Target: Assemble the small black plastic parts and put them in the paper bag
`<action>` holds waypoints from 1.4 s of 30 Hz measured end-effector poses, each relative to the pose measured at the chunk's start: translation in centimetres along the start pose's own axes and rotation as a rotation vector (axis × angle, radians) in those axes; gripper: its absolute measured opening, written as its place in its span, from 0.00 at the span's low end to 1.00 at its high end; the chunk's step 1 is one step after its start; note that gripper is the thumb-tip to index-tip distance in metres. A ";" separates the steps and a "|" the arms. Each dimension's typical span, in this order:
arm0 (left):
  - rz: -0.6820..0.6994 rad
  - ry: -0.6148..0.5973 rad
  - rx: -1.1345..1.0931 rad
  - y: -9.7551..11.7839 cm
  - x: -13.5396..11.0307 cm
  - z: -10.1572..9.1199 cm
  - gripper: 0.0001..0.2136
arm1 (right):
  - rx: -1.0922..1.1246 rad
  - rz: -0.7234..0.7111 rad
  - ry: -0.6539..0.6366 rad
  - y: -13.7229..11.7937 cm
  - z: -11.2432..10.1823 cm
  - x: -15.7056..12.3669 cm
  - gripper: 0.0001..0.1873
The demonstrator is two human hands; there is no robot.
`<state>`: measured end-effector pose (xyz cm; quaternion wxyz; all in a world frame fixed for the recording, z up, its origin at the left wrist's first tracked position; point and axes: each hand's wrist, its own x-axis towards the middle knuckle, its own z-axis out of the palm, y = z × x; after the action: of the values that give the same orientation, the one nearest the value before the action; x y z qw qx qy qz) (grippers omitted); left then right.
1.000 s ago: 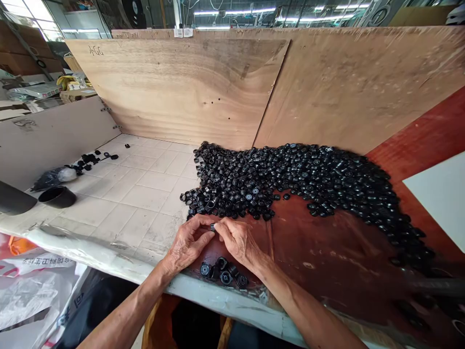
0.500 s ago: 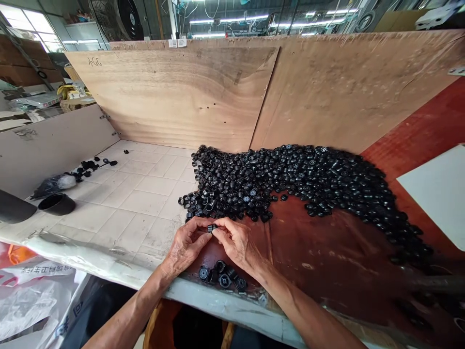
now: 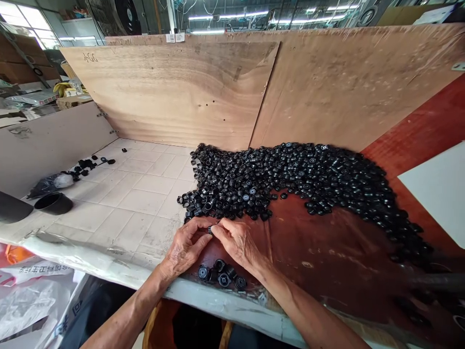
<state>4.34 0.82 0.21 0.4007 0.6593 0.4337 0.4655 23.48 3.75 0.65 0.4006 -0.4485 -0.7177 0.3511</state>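
Between the fingertips of my left hand (image 3: 188, 245) and my right hand (image 3: 235, 240) is a small black plastic cap (image 3: 209, 230), mostly covered by the fingers. Both hands pinch it from opposite sides, low over the reddish-brown board. Just below them, near the table edge, lies a little group of similar black caps (image 3: 224, 279), some showing a cross-shaped centre. Beyond my fingertips spreads a big heap of black caps (image 3: 250, 174), reaching far to the right.
A plywood panel (image 3: 174, 92) walls off the back. On the tiled surface (image 3: 145, 194) at left are a black cup (image 3: 54, 203), a dark plastic bag (image 3: 42, 186) and scattered black pieces (image 3: 85, 165). A white sheet (image 3: 436, 189) stands at right. Plastic bags (image 3: 32, 300) hang below left.
My right fingers have closed further over the small cap, so less of it shows. The hands stay in nearly the same place; the view has shifted slightly.
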 end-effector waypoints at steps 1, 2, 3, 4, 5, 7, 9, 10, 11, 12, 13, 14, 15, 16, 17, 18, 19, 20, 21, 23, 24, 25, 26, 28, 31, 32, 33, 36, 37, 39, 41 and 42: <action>0.008 0.002 0.013 0.0 0.0 0.0 0.11 | -0.024 -0.006 0.007 0.2 0.1 0.0 0.24; 0.007 0.004 0.005 0.0 0.0 0.0 0.10 | -0.033 -0.010 0.013 0.3 0.1 0.0 0.25; -0.003 0.004 -0.019 0.0 0.0 0.0 0.10 | -0.025 -0.013 0.012 0.3 0.1 -0.1 0.24; -0.021 0.006 -0.053 -0.1 0.0 0.1 0.10 | 0.000 -0.016 0.003 0.2 0.0 -0.1 0.21; -0.039 0.016 -0.090 -0.1 0.0 0.1 0.10 | 0.034 -0.025 -0.011 0.1 -0.1 -0.2 0.16; -0.067 0.037 -0.144 -0.1 0.0 0.1 0.10 | 0.092 -0.065 -0.039 -0.2 -0.4 -0.2 0.09; -0.076 0.043 -0.146 -0.1 0.0 0.0 0.10 | 0.095 -0.114 -0.066 -0.3 -0.7 -0.3 0.08; -0.074 0.039 -0.135 -0.1 0.0 0.0 0.11 | 0.069 -0.130 -0.071 -0.3 -0.7 -0.3 0.07; -0.073 0.032 -0.124 0.0 0.0 0.0 0.11 | 0.031 -0.136 -0.072 -0.2 -0.8 -0.2 0.08; -0.073 0.028 -0.118 0.2 0.1 0.0 0.11 | -0.012 -0.135 -0.072 0.0 -0.7 -0.2 0.12; -0.074 0.030 -0.118 0.3 0.1 0.0 0.11 | -0.052 -0.134 -0.074 0.1 -0.7 -0.2 0.17; -0.080 0.033 -0.125 0.5 0.2 0.0 0.11 | -0.082 -0.135 -0.074 0.2 -0.6 -0.2 0.21; -0.091 0.035 -0.136 0.7 0.2 0.0 0.11 | -0.090 -0.132 -0.071 0.2 -0.6 -0.2 0.23; -0.103 0.036 -0.146 0.8 0.3 0.0 0.11 | -0.072 -0.120 -0.068 0.2 -0.6 -0.2 0.21; -0.113 0.037 -0.153 0.9 0.3 0.0 0.11 | -0.035 -0.098 -0.067 0.1 -0.6 -0.2 0.17; -0.120 0.038 -0.154 1.0 0.3 0.0 0.11 | 0.008 -0.076 -0.070 0.0 -0.6 -0.2 0.13; -0.123 0.038 -0.153 1.0 0.3 0.0 0.11 | 0.047 -0.058 -0.074 -0.2 -0.7 -0.3 0.09; -0.120 0.039 -0.149 0.9 0.3 0.0 0.11 | 0.075 -0.048 -0.077 -0.3 -0.8 -0.3 0.08; -0.111 0.039 -0.139 0.8 0.3 0.0 0.11 | 0.089 -0.045 -0.081 -0.4 -0.8 -0.3 0.07; -0.087 0.042 -0.107 0.5 0.3 0.0 0.10 | 0.092 -0.046 -0.086 -0.4 -0.8 -0.2 0.07; -0.081 0.043 -0.100 0.3 0.2 0.0 0.10 | 0.093 -0.047 -0.084 -0.3 -0.8 -0.2 0.07; -0.077 0.045 -0.107 0.1 0.2 0.0 0.10 | 0.096 -0.051 -0.084 -0.2 -0.8 -0.1 0.05; -0.077 0.042 -0.125 0.0 0.2 0.0 0.10 | 0.099 -0.067 -0.081 -0.1 -0.8 -0.1 0.04; -0.090 0.024 -0.185 -0.4 0.2 0.0 0.10 | 0.103 -0.124 -0.063 -0.1 -0.9 0.0 0.02; -0.118 0.017 -0.257 -0.6 0.2 0.2 0.11 | 0.102 -0.164 -0.045 -0.4 -1.2 0.1 0.04; -0.127 0.022 -0.265 -0.6 0.3 0.2 0.12 | 0.088 -0.151 -0.050 -0.5 -1.3 0.1 0.04; -0.131 0.028 -0.262 -0.6 0.3 0.2 0.12 | 0.071 -0.125 -0.061 -0.6 -1.4 0.0 0.05; -0.098 0.032 -0.175 -0.3 0.2 0.3 0.11 | 0.020 -0.037 -0.086 -0.5 -1.5 -0.1 0.07; -0.070 0.026 -0.131 -0.2 0.1 0.3 0.11 | 0.007 -0.017 -0.097 -0.3 -1.4 -0.1 0.10; -0.009 0.009 -0.049 0.0 0.0 0.2 0.11 | -0.032 -0.001 -0.136 0.0 -1.2 -0.1 0.16; 0.038 0.005 0.012 0.0 0.0 0.1 0.11 | -0.078 -0.031 -0.153 0.2 -1.0 -0.2 0.21; 0.049 0.005 0.029 0.0 0.0 0.1 0.11 | -0.091 -0.055 -0.154 0.2 -0.9 -0.2 0.22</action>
<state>4.45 0.80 0.13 0.3785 0.6743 0.4252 0.4704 24.42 3.78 0.79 0.3328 -0.4181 -0.7736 0.3406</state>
